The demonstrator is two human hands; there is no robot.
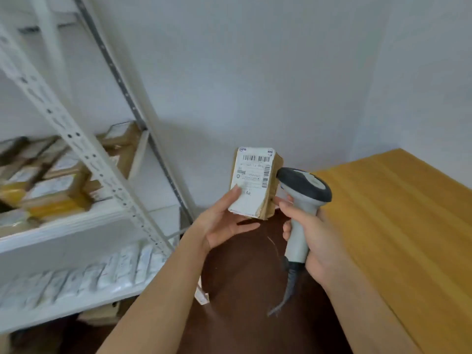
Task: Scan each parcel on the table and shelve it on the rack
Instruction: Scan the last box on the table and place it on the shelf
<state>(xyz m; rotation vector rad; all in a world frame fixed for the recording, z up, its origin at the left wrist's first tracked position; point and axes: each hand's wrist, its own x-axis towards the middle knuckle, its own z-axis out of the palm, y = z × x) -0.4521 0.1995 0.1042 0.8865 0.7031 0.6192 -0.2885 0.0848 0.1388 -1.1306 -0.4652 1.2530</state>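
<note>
My left hand holds a small brown cardboard parcel upright, its white barcode label facing me. My right hand grips the handle of a grey and white barcode scanner, whose dark head sits just right of the parcel, almost touching its side. The white metal rack stands to the left, with several brown parcels on its middle shelf. The wooden table lies on the right; no parcel shows on its visible part.
White flat packets line the rack's lower shelf, and a box sits below it. The scanner's cable hangs down over the dark brown floor. A white wall corner stands behind.
</note>
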